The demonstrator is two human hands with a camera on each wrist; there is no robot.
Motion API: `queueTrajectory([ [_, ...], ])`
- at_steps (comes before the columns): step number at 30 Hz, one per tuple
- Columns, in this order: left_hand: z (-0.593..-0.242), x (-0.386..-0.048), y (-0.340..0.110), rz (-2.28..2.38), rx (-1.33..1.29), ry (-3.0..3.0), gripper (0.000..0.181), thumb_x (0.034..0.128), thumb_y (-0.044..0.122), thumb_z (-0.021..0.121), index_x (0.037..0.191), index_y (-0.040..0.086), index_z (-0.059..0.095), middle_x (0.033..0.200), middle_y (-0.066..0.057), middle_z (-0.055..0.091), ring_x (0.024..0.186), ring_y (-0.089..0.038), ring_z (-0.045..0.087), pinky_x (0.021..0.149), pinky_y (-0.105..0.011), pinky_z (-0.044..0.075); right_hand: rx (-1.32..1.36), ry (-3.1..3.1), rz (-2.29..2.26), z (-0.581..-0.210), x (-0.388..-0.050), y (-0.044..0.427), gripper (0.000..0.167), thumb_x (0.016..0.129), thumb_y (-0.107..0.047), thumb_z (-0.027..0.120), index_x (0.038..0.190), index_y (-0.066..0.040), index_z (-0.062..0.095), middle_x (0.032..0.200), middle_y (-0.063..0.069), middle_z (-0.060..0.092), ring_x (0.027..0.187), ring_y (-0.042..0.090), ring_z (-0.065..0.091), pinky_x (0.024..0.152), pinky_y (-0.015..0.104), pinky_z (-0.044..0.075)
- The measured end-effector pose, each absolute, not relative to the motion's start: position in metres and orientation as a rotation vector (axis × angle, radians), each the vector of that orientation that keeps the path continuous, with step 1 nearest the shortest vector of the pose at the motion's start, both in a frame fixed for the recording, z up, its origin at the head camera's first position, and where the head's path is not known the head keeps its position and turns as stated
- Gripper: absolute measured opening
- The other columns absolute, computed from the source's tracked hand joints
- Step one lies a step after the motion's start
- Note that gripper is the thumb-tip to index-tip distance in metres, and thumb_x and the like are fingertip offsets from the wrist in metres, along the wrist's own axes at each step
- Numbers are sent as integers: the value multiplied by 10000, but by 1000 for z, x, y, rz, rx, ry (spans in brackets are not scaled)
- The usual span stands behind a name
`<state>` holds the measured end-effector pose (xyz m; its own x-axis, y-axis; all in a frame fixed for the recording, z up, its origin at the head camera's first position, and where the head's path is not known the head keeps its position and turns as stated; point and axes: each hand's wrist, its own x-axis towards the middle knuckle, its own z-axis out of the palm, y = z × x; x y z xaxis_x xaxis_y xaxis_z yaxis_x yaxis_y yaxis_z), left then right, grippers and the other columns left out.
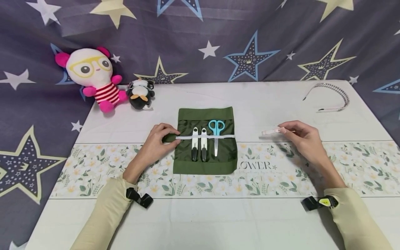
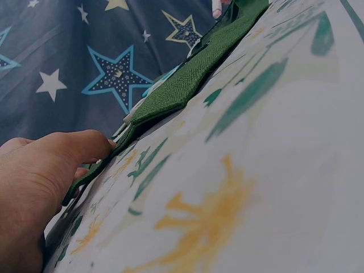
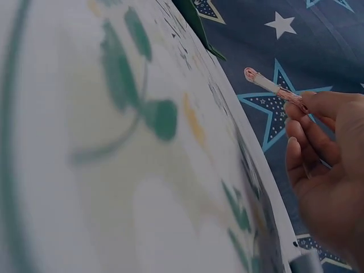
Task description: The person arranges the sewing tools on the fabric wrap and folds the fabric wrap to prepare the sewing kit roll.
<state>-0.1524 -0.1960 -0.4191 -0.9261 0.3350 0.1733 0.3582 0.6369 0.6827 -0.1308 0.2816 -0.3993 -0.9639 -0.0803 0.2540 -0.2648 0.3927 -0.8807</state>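
Observation:
A dark green fabric tool pouch (image 1: 204, 167) lies unrolled on the table. Under its white elastic band sit light-blue-handled scissors (image 1: 216, 128) and two slim white tools with black tips (image 1: 195, 139). At the pouch's left edge, my left hand (image 1: 159, 140) pinches a green strap by the end of the band; the left wrist view shows the thumb on the green fabric (image 2: 170, 94). Right of the pouch, above the table, my right hand (image 1: 301, 139) pinches a small pink-and-white looped bundle (image 3: 267, 84) with a white wrap round its middle, between thumb and fingertips.
A pink-and-white plush toy (image 1: 97, 76) and a small penguin plush (image 1: 140, 95) sit at the back left. A headband (image 1: 342, 93) lies at the back right. A floral runner (image 1: 118, 170) crosses the table, with a star-patterned curtain (image 1: 187, 45) behind.

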Motion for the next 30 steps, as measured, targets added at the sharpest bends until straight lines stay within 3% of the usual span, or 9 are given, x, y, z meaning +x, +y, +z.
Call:
queueTrajectory([
  [15,-420,-153,-196,-1198,-596,-2806,257,952,213,778,1191,118,759,1284,-89,583,1251,-311,462,1037,-553,388,420,-2428,1699,-395,-153,253,207,1010,-67,685,1178,49,719,1010,32,725,860,225,626,727,197,475],
  [22,-420,-154,-196,-1191,-592,-2808,260,950,211,782,1191,119,759,1284,-88,583,1250,-310,464,1038,-552,388,447,-2388,1756,-393,-163,241,200,1000,-37,688,1163,76,713,987,19,729,858,147,622,735,196,483],
  [30,-420,-154,-196,-1190,-597,-2803,257,949,215,783,1187,120,760,1282,-86,584,1250,-312,464,1036,-548,389,476,-2380,1791,-395,-173,230,196,995,-18,687,1162,79,716,973,43,734,860,215,648,751,203,503],
])
